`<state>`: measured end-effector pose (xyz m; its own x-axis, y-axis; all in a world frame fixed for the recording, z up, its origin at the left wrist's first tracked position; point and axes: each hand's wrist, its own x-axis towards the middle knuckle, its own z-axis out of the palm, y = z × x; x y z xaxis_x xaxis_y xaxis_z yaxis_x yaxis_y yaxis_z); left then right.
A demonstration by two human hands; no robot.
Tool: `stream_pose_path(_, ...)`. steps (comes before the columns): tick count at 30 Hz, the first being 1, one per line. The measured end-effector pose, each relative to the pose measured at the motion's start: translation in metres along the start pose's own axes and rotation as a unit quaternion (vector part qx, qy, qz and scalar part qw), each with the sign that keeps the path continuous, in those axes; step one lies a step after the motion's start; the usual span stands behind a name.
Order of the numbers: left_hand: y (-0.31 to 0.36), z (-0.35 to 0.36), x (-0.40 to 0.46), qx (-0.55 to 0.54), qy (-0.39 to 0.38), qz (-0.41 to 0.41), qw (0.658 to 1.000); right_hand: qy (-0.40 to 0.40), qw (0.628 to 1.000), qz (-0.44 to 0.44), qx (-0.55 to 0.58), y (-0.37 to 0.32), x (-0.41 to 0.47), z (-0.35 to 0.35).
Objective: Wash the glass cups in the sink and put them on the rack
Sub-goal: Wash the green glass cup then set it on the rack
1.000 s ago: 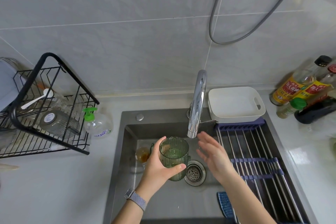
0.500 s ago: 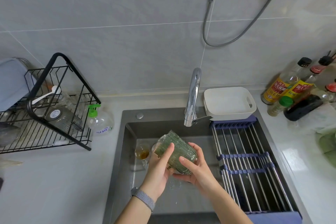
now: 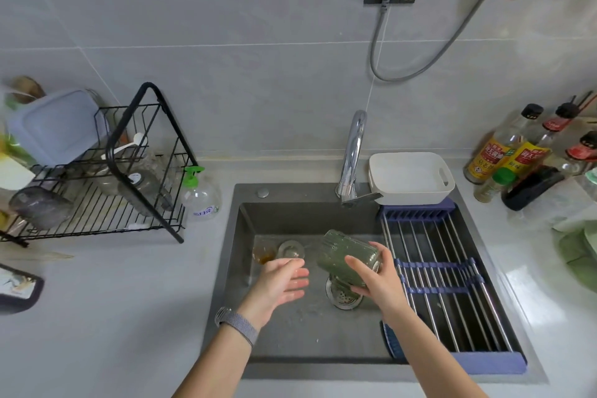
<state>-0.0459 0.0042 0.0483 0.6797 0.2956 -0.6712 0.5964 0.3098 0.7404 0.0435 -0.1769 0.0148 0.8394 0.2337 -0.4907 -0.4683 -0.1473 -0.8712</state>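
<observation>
now left hand (image 3: 280,281) off the green glass cup (image 3: 347,257), fingers spread, right hand (image 3: 376,276) grip alone holding it

The pale tabletop (image 3: 129,317) carries a black wire rack (image 3: 106,200), a soap bottle (image 3: 201,200) and sauce bottles (image 3: 504,152).

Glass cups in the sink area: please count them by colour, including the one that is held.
Green glass cup, held on its side by the right hand: 1
Amber glass cup, on the sink floor: 1
Clear glass cup, beside the amber one: 1
Total: 3
</observation>
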Motion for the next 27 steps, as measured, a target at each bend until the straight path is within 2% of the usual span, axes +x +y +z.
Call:
stream_pose_path(3,-0.009,-0.002,-0.004,-0.001,0.006,-0.006,1.0,0.022,0.989,-0.038,-0.145,0.003,0.005,0.002)
stream_pose_path(7,-0.016,-0.004,-0.009,0.006,0.012,0.0,1.0,0.012,0.951,-0.1,-0.292,0.006,0.011,0.005)
stream_pose_path(9,-0.018,-0.004,-0.012,0.009,0.012,0.001,1.0,0.012,0.924,-0.132,-0.358,0.005,0.011,0.008)
stream_pose_path(12,-0.02,-0.005,-0.016,0.018,0.014,0.003,1.0,0.003,0.865,-0.187,-0.465,0.003,0.007,0.013)
stream_pose_path(15,-0.022,-0.007,-0.018,0.01,0.022,-0.001,1.0,-0.009,0.83,-0.199,-0.521,0.004,0.002,0.017)
stream_pose_path(18,-0.023,-0.008,-0.02,0.002,0.031,-0.008,0.999,-0.02,0.817,-0.202,-0.54,0.007,0.0,0.02)
stream_pose_path(20,-0.024,-0.008,-0.023,-0.003,0.035,-0.011,0.999,-0.031,0.832,-0.198,-0.517,0.007,0.001,0.022)
stream_pose_path(22,-0.024,-0.007,-0.027,-0.008,0.038,-0.013,0.999,-0.047,0.874,-0.181,-0.449,0.008,0.003,0.025)
stream_pose_path(25,-0.025,-0.005,-0.032,-0.008,0.044,-0.013,0.999,-0.057,0.964,-0.086,-0.247,0.003,0.004,0.027)
stream_pose_path(27,-0.026,-0.002,-0.033,-0.013,0.049,-0.016,0.999,-0.068,0.993,-0.018,-0.099,-0.006,-0.002,0.028)
